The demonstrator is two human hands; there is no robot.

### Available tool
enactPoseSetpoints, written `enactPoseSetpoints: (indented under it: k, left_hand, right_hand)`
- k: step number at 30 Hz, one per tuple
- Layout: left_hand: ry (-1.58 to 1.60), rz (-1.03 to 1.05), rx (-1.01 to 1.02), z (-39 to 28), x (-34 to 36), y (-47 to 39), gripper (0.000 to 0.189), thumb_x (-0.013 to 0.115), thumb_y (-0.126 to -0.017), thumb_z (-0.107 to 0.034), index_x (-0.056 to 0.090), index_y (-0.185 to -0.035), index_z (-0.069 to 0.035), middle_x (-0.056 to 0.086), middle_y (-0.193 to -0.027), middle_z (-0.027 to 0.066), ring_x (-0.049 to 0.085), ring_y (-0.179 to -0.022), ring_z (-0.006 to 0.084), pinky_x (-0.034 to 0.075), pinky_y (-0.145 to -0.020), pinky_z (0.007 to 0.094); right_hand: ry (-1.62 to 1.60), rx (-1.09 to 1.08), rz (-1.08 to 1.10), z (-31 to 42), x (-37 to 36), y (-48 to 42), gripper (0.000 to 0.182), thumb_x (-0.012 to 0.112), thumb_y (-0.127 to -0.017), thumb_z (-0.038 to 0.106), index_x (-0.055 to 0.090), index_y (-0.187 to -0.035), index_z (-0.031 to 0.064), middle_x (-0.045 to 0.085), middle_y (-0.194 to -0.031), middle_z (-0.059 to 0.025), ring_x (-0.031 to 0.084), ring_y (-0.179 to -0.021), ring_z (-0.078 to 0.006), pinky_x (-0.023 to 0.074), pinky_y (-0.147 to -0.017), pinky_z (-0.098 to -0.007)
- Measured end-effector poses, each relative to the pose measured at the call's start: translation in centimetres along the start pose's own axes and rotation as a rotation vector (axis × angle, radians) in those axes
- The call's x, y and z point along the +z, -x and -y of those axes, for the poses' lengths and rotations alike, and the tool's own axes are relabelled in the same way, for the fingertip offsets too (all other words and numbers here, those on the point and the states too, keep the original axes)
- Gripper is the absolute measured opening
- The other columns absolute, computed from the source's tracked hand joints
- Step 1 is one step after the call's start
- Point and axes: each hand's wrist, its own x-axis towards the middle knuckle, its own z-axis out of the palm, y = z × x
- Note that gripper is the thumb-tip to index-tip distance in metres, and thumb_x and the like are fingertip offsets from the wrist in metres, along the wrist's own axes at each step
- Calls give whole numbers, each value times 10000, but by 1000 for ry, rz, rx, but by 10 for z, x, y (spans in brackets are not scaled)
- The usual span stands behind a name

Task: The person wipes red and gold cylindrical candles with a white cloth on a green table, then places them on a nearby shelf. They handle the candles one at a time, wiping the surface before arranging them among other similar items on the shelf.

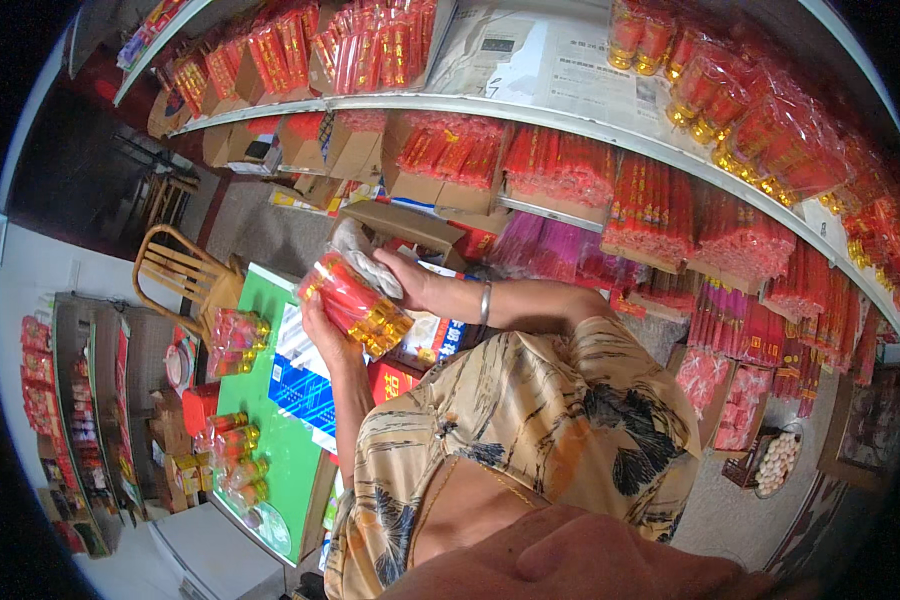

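Observation:
My left hand [326,330] holds a clear plastic pack of red candles with gold bases [356,304], tilted over the table's edge. My right hand [412,279], a silver bangle at its wrist, grips a greyish-white cloth [367,259] against the upper side of the pack. Below and left of the hands is a green-topped table [270,412]. On it lie a blue and white printed package [304,390], wrapped red and gold candle packs [238,341] and several more packs [232,442] near its far edge.
Metal shelves [495,105] curve overhead, loaded with wrapped red candles and boxes of red sticks. An open cardboard box [412,225] stands just beyond the hands. A bamboo chair [187,270] is at the table's upper left. A basket of eggs [780,461] sits at the right.

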Motion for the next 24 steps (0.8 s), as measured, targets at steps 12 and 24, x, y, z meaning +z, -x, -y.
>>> enactPoseSetpoints:
  k: [12, 24]
  left_hand:
    - [-164, 469, 228, 6, 183, -126, 333, 544, -874, -83, 483, -1195, -14, 567, -1118, 92, 566, -1007, 188, 459, -880, 336]
    - [-147, 940, 137, 164, 443, -95, 382, 620, -806, 15, 456, -1151, 3, 582, -1054, 90, 563, -956, 147, 465, -862, 288]
  right_hand:
    - [423, -433, -260, 96, -152, 156, 257, 425, -879, 80, 587, -1065, 5, 638, -946, -72, 619, -818, -142, 497, -713, -272]
    - [526, -685, -718, 156, -190, 236, 278, 502, -885, 174, 580, -1117, 42, 614, -943, 0, 572, -811, -92, 464, -711, -241]
